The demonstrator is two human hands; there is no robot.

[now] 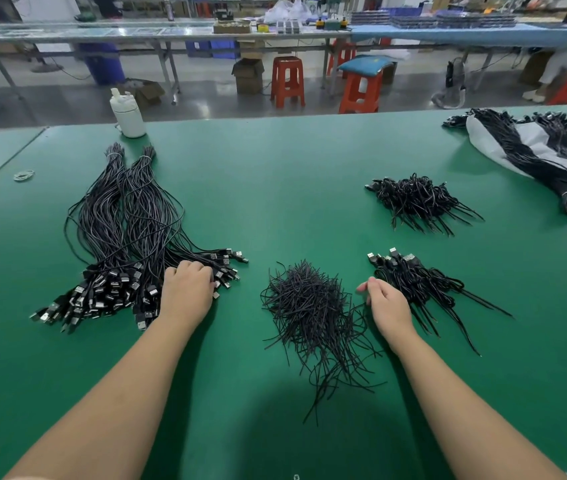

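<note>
Plugs (112, 289) beneath left fingers (194, 268)

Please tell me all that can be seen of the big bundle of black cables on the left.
The big bundle of thin black USB cables lies on the green table. Two bunches, each tied by a pale band at the far end, fan out nearer into silver plugs, which the left hand touches.
</note>
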